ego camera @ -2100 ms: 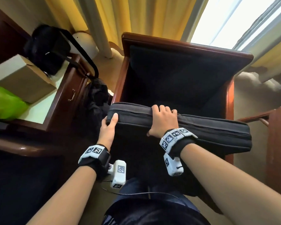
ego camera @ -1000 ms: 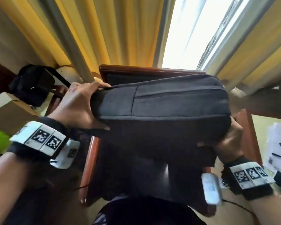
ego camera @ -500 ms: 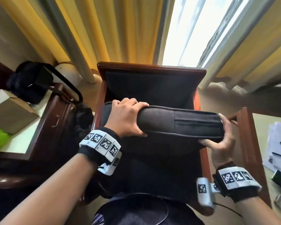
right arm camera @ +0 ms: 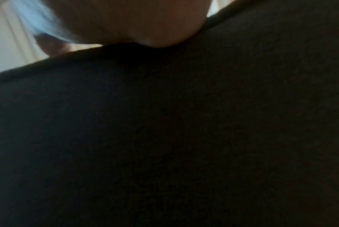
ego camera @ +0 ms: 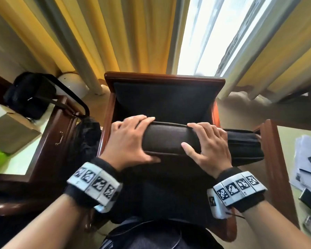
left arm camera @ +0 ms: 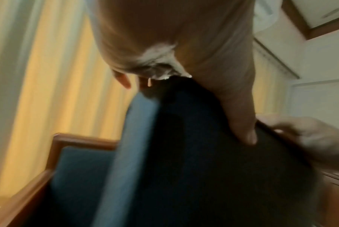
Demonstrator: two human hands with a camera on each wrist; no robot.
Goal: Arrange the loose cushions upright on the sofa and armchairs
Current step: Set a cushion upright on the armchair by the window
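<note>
The wooden-framed armchair with dark upholstery [ego camera: 164, 103] fills the middle of the head view, and a dark rectangular fabric cushion [ego camera: 169, 139] is held on edge above its seat, its top edge level and its right end reaching out past the right armrest. The cushion is gripped along that top edge from both sides. The left hand [ego camera: 127, 139] is draped over the left end, fingers curled over the far side and thumb pressed on the near face, which the left wrist view confirms. The right hand [ego camera: 209, 146] is set over the middle of the edge in the same way, fingers over the top and thumb on the near face; the right wrist view is filled by dark fabric and adds little.

The step in hand is judged to be the seating of the cushion upright against the backrest. It would be done well if the cushion were shifted left until centred between the armrests, its lower edge dropped to the seat, and its face leaned back before the grip is loosened.

Behind the chair, yellow pleated curtains [ego camera: 101, 33] and a bright window [ego camera: 210, 33] are seen. On the left stands a dark wooden side table [ego camera: 48, 139] carrying a cardboard box [ego camera: 9, 128] and a black bag [ego camera: 31, 94]. Loose papers [ego camera: 309, 159] lie at the right.
</note>
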